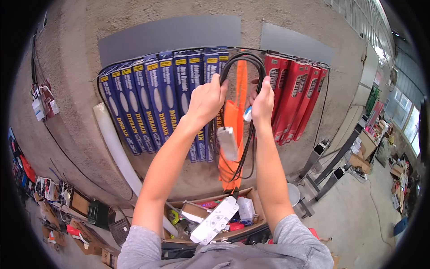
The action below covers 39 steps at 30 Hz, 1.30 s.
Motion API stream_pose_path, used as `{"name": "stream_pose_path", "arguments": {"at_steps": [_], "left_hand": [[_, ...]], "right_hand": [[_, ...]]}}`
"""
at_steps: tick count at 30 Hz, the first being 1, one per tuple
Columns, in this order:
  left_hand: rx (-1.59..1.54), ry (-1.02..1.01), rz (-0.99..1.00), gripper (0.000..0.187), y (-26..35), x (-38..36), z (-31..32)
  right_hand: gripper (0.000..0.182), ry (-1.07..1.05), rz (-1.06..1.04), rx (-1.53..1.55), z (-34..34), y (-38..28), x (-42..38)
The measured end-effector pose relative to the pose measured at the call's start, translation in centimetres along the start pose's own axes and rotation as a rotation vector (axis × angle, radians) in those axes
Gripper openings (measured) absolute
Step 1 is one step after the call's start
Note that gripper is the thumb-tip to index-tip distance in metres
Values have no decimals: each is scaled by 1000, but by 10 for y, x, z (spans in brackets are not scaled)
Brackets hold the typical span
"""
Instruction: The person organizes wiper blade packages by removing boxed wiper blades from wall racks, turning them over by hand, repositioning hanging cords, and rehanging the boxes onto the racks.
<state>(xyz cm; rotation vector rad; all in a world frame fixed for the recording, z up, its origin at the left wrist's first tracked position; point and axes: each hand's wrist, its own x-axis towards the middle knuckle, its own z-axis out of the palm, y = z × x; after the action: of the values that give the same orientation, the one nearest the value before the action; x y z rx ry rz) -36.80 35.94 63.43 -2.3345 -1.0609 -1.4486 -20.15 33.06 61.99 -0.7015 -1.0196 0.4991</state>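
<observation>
My left hand (207, 99) is closed around the left side of a coiled black cable (245, 54), held up before the wall. On the coil's right side, my right hand (263, 101) grips the same cable, with a small white and blue piece (247, 114) at its palm. A grey-white box-shaped piece (227, 143) hangs below the coil among loose cable strands. Behind the coil hangs an orange cloth (233, 117). Lower down, a white power strip (215, 220) lies tilted across an open box.
Blue wiper packages (169, 101) hang on the wall at the left, red packages (298, 101) at the right. The cardboard box (256, 201) below holds mixed items. A white roll (117, 148) leans on the wall. Metal posts (337, 157) stand at the right.
</observation>
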Motion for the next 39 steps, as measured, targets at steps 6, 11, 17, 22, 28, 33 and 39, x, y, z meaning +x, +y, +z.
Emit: {"name": "stream_pose_path", "arguments": {"at_steps": [6, 11, 17, 22, 28, 33, 39], "left_hand": [[96, 87, -120, 33, 0, 80, 72], [282, -94, -260, 40, -12, 88, 111], [224, -83, -226, 37, -49, 78, 163], [16, -62, -379, 40, -29, 72, 137], [-321, 39, -303, 69, -25, 11, 116], [-529, -146, -489, 51, -110, -130, 74], [-412, 479, -599, 23, -243, -190, -56]], "right_hand": [[68, -35, 14, -458, -27, 31, 135], [70, -123, 63, -621, -36, 73, 186], [65, -124, -84, -528, -39, 127, 158], [60, -60, -100, -424, -28, 165, 152], [43, 119, -347, -520, -52, 159, 105], [33, 329, -156, -481, -85, 165, -29], [20, 165, 111, -432, -21, 188, -136]]}}
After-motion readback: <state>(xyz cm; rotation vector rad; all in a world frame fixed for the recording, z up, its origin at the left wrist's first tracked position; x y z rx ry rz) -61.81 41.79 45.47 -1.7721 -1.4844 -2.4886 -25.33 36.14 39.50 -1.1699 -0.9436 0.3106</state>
